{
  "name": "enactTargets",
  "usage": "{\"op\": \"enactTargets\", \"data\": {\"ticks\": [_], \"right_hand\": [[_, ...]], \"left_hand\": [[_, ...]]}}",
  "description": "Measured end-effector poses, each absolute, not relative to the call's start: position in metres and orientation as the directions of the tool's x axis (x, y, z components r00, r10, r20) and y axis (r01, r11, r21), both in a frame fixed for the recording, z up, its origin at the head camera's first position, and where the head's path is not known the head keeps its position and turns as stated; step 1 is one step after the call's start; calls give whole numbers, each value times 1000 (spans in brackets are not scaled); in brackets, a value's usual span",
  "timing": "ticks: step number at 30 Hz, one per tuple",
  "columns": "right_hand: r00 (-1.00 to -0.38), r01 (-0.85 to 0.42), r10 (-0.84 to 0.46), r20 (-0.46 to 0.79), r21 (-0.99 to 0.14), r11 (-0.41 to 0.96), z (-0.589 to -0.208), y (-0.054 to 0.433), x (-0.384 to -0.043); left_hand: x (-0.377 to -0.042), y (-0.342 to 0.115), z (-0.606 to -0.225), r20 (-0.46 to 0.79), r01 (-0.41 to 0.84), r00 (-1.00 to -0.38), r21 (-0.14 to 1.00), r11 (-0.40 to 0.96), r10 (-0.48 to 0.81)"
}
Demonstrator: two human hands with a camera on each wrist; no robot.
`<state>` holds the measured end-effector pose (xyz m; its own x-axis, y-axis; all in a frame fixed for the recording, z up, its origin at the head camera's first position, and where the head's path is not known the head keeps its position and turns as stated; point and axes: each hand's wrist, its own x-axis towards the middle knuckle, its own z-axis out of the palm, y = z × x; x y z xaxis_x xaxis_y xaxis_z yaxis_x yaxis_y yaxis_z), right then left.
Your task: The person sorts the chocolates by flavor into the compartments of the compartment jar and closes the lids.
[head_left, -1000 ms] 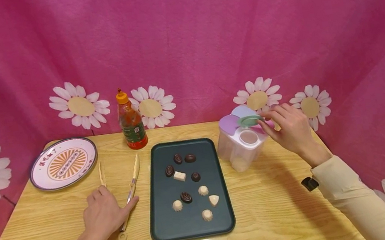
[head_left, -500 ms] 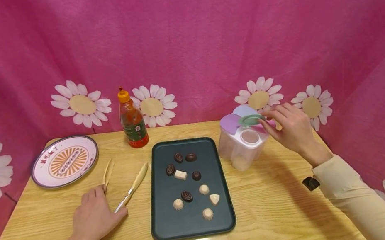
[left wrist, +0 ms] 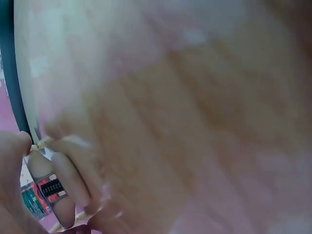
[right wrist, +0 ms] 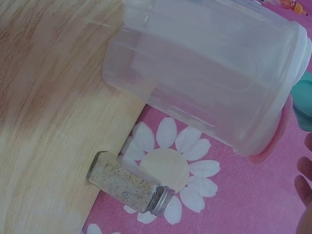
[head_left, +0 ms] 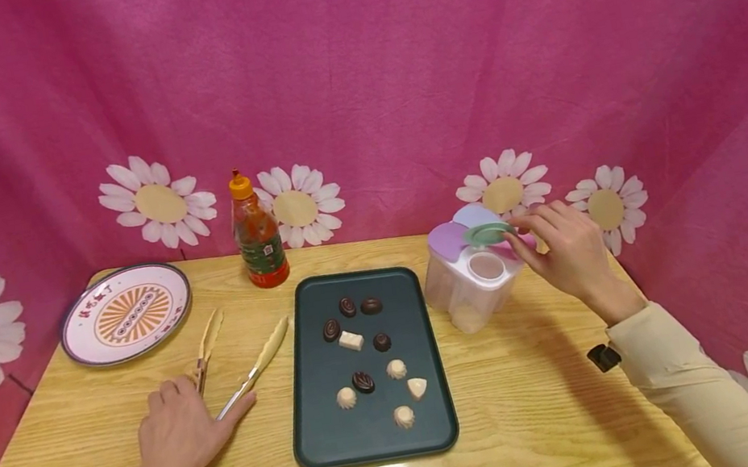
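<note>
My left hand (head_left: 175,428) grips a pair of tongs (head_left: 263,355) by its arms, thumb along the right one and fingers over the left. The spread tips point away from me; the handle end is hidden beneath the hand. At the right, my right hand (head_left: 562,248) pinches a green lid (head_left: 488,235), raised and tilted on a clear storage container (head_left: 466,296) with petal-shaped lids. A round opening shows below the lid. Dark and white chocolates (head_left: 363,382) lie on a dark tray (head_left: 319,442) between the hands.
A patterned plate (head_left: 86,344) lies at the back left. Beside it stands a sauce bottle (head_left: 260,243) with an orange cap. In the right wrist view, a glass jar (right wrist: 124,183) of pale grains is near the container. A pink flowered cloth hangs behind the table.
My left hand has drawn back to the left with the tongs, whose tips have swung rightward. Their ring end has gone out of sight. My right hand keeps the green lid raised.
</note>
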<state>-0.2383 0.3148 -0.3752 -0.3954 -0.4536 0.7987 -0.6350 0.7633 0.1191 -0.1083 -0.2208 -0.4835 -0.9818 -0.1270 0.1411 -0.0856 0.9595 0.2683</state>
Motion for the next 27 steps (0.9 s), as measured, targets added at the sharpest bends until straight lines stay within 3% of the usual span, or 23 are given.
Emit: {"op": "enactTargets", "data": {"ticks": [11, 27], "right_hand": [[-398, -637, -460, 794, 122, 761, -376, 316, -238], [-400, -631, -454, 796, 120, 766, -377, 316, -238]], "left_hand": [[-113, -221, -473, 161, -55, -982, 238, 970, -95], [-115, -223, -409, 223, 143, -970, 208, 968, 96]]}}
